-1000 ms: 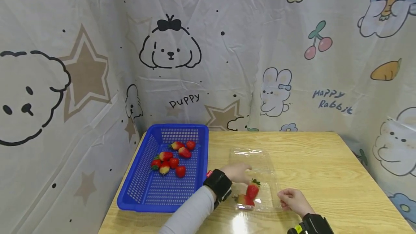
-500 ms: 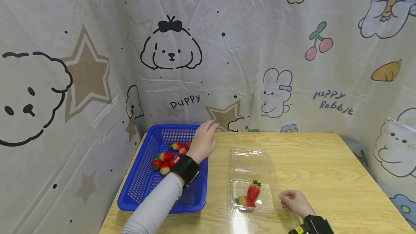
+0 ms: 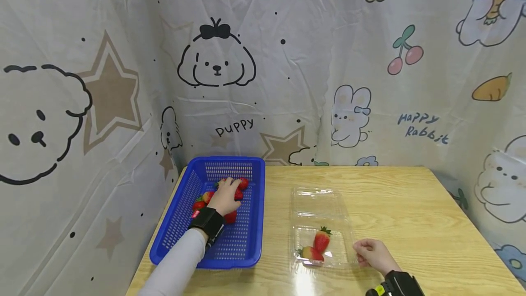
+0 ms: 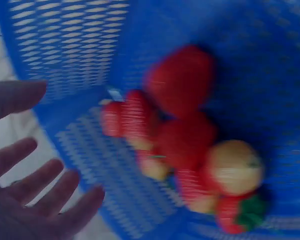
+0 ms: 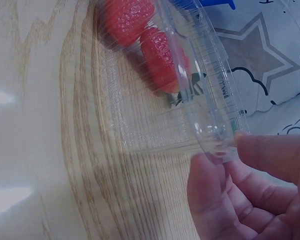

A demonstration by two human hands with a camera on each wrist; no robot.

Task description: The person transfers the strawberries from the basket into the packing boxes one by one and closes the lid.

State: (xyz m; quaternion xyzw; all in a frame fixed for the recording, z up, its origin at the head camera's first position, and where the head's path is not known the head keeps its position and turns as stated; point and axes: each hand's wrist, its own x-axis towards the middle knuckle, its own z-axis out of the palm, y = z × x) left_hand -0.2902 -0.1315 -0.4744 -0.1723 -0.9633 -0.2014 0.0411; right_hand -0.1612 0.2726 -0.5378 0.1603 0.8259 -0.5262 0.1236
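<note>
Currently left hand (image 3: 224,199) spread, strawberries (image 4: 184,80) near its fingers. Right hand (image 3: 374,255) pinches clear box (image 3: 302,236); two berries (image 3: 322,242) inside, left of grip.

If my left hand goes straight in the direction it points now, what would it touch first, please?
The left hand would probably meet the strawberries just below it first, then the far wall of the blue basket; depth there is hard to judge.

Strawbs (image 4: 185,142) blurred, L wrist view.

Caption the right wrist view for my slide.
A right hand pinches a clear rectangular plastic container by its edge, two red strawberries inside.
</note>
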